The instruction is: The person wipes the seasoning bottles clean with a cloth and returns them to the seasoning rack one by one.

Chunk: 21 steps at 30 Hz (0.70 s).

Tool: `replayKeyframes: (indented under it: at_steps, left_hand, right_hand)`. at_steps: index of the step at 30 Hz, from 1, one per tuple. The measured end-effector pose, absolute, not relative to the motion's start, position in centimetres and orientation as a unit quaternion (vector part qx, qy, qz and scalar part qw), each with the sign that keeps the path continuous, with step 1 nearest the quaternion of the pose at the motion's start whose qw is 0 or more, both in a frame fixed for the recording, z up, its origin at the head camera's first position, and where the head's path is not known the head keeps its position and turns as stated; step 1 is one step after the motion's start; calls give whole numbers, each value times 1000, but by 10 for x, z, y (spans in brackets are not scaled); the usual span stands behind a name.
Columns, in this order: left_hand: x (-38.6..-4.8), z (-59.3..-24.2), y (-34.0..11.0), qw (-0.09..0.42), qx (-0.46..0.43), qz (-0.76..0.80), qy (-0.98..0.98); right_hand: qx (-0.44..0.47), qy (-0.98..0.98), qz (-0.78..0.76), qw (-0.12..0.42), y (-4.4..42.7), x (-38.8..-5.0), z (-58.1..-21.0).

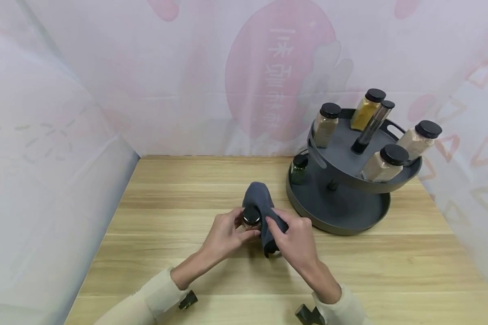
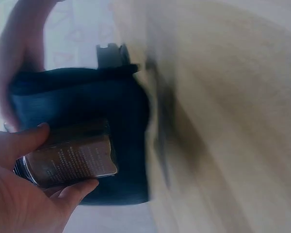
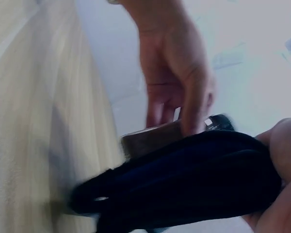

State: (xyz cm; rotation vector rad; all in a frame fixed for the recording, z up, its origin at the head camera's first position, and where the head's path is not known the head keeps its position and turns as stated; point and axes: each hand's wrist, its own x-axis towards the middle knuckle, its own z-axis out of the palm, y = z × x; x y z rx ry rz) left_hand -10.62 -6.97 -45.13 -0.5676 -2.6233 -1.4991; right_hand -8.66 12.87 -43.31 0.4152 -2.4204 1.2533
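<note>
Between finger and thumb, my left hand (image 1: 227, 231) holds a spice jar (image 1: 251, 216) by its sides, black lid up. Printed text and brown contents show on the jar (image 2: 75, 158) in the left wrist view. My right hand (image 1: 296, 234) pinches a dark grey-blue cloth (image 1: 258, 195), which lies along the jar's right side. In the right wrist view the folded cloth (image 3: 184, 179) hides part of the jar (image 3: 153, 138). The jar's base appears raised off the tabletop.
A dark two-tier round rack (image 1: 341, 221) stands at the right on the wooden table (image 1: 166, 198). Several black-lidded jars are on its upper tier (image 1: 349, 158). A small jar with dark green contents (image 1: 298, 170) stands on the lower tier. Printed curtains (image 1: 166, 90) enclose the table.
</note>
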Motion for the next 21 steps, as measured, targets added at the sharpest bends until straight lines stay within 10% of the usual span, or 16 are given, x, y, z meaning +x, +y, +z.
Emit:
replayKeyframes:
  at_steps: [6,15,21]
  left_hand:
    - [-104,-443,-69,24,-189,-510,-839]
    - [-104,-445,-70,28,-180,-470,-864]
    - [-103,-441,-69,24,-181,-493,-851]
  right_hand:
    - [127,-881,435,137,127,-87,-436]
    - [170,-826,460,278,127,-82,-425]
    - [133,-886,416,155,126,-86,-432]
